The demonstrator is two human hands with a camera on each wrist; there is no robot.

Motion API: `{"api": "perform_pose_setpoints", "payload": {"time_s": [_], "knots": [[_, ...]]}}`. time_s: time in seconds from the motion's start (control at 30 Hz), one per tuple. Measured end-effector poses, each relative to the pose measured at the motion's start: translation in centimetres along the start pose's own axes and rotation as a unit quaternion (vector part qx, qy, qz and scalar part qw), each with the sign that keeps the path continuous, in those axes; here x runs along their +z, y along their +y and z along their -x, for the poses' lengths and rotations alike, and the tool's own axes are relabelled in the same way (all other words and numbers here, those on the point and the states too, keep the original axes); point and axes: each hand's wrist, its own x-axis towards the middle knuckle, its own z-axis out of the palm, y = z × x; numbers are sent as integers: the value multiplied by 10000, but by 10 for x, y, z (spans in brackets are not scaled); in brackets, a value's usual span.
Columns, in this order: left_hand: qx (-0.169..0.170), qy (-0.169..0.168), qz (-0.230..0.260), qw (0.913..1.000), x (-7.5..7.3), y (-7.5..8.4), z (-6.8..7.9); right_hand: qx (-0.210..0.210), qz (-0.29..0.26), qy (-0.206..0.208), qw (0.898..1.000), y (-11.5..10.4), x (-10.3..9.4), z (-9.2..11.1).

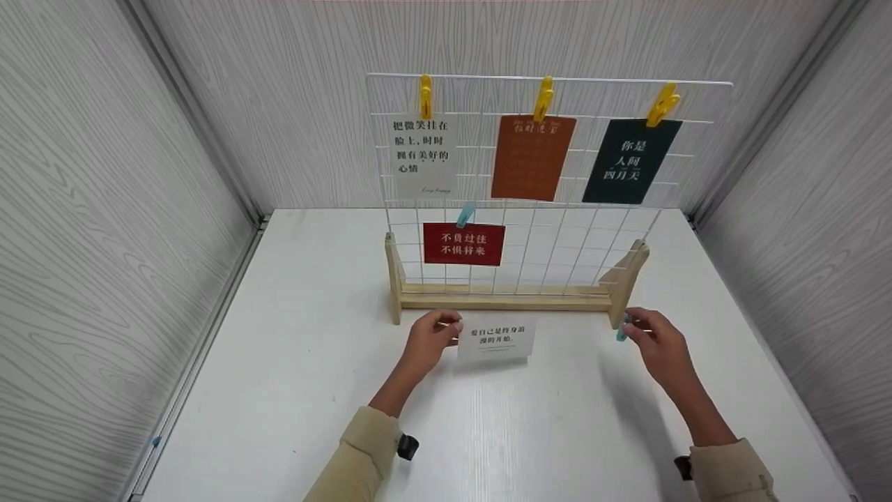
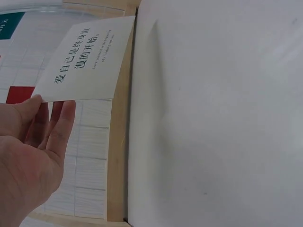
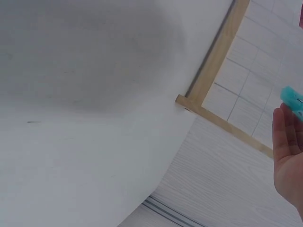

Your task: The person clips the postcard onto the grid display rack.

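My left hand pinches the left edge of a white card printed with dark characters, held up in front of the rack's base. In the left wrist view the thumb and fingers grip one corner of that card. My right hand holds a light-blue clip by the rack's right foot; the right wrist view shows the clip at the fingertips. Behind both hands stands a white wire grid rack on a wooden base. A red card hangs on it under another light-blue clip.
Along the grid's upper part, yellow clips hold a pale card, an orange card and a dark green card. The rack stands on a white table enclosed by grey wood-grain panels.
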Motion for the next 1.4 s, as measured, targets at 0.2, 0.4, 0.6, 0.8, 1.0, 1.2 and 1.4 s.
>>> {"api": "perform_pose_setpoints", "payload": {"time_s": [0.2, 0.4, 0.6, 0.8, 1.0, 1.2, 1.4], "knots": [[79, 22, -75, 9999, 12, 8, -11, -404, -117, 133, 9990, -12, 3, -11], [169, 22, -85, 9998, 23, 17, -22, -659, -152, 460, 9966, -21, 9, -18], [374, -21, -102, 9992, 33, 26, -33, -835, -283, 727, 9934, -31, 11, -25], [581, 17, -227, 9981, 43, 33, -44, -924, -275, 874, 9915, -39, 11, -34], [629, 9, -348, 9974, 54, 44, -55, -906, -497, 866, 9909, -43, 11, -45], [736, 66, -431, 9963, 64, 53, -66, -1013, -554, 1053, 9877, -48, 13, -58], [871, 166, -576, 9944, 71, 59, -76, -1105, -633, 1352, 9826, -59, 17, -72]]}}
